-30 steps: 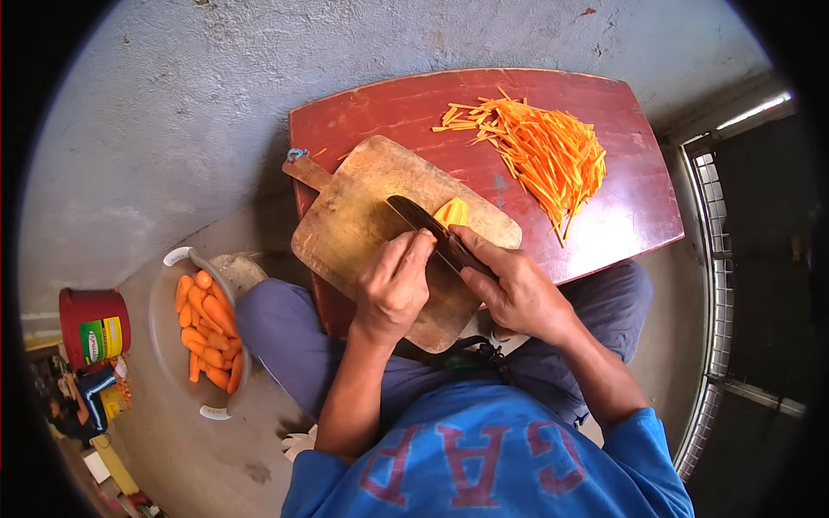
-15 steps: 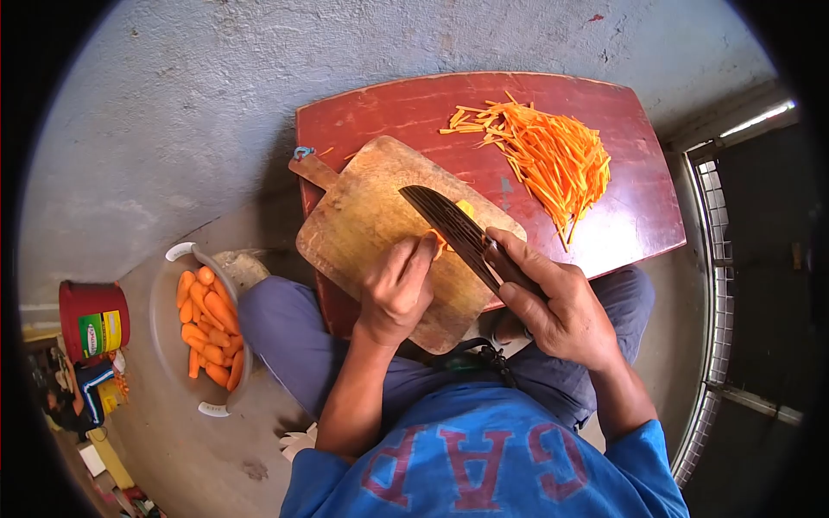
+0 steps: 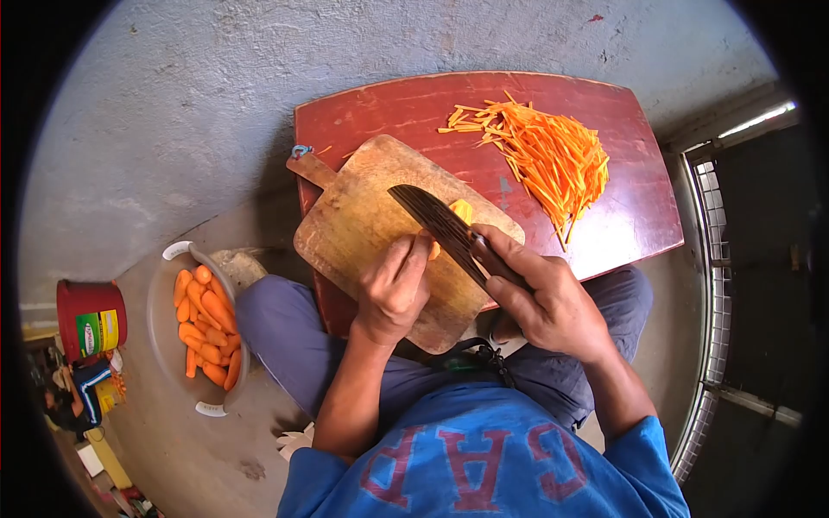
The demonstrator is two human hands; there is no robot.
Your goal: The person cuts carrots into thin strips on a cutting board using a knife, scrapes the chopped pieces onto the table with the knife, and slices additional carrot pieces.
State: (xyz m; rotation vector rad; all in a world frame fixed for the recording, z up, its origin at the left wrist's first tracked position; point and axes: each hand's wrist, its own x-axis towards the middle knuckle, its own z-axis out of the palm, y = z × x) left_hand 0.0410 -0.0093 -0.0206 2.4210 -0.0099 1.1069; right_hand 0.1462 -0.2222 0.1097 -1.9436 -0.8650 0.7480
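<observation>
While right hand grips knife, left hand pinches carrot

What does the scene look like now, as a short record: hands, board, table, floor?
Left hand: fingertips on an orange piece
Right hand: gripping the knife by its handle
Cutting board: on the red table, jutting past its near edge
On board: yellow piece beside the knife
Table, right side: heap of orange strips
Floor, left: tub of carrots

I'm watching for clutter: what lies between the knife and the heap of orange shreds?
In the head view: a yellow piece, the edge of the chopping board, then bare red table.
</observation>
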